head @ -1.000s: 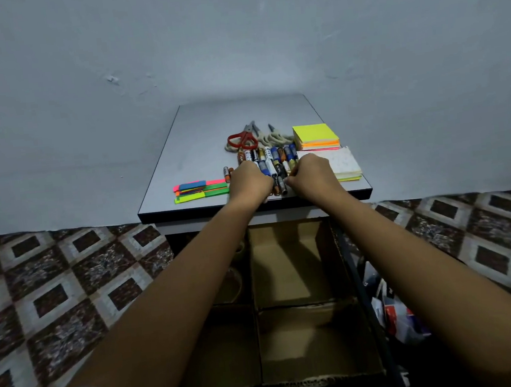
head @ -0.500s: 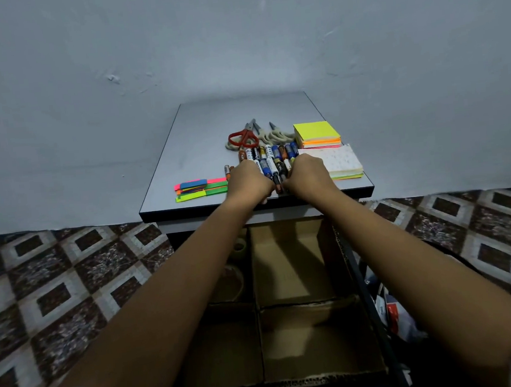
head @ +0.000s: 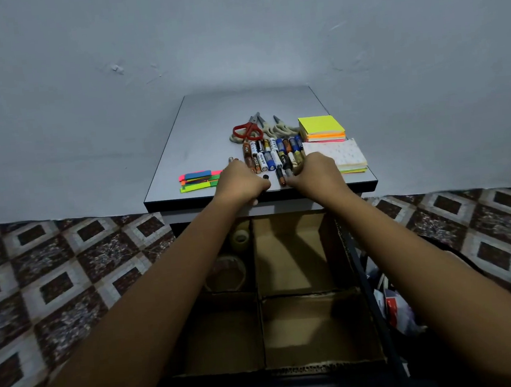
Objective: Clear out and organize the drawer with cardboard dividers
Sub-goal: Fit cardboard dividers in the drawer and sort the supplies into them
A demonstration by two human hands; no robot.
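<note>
**Q:** Left hand point(head: 241, 185), batteries point(head: 271, 159), right hand point(head: 314, 173): why so close together?

**A:** Both hands' fingers point(head: 261, 188) curl over the sorted rows on the counter point(head: 210, 129), presumably gathering them, though any grip is hidden. The drawer point(head: 308, 328) stands open below, its cardboard dividers point(head: 304, 296) fitted.

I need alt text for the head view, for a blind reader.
The left hand and right hand rest curled among batteries on a grey tabletop, near scissors and sticky notes. Below, a drawer with cardboard dividers holds tape rolls.
</note>
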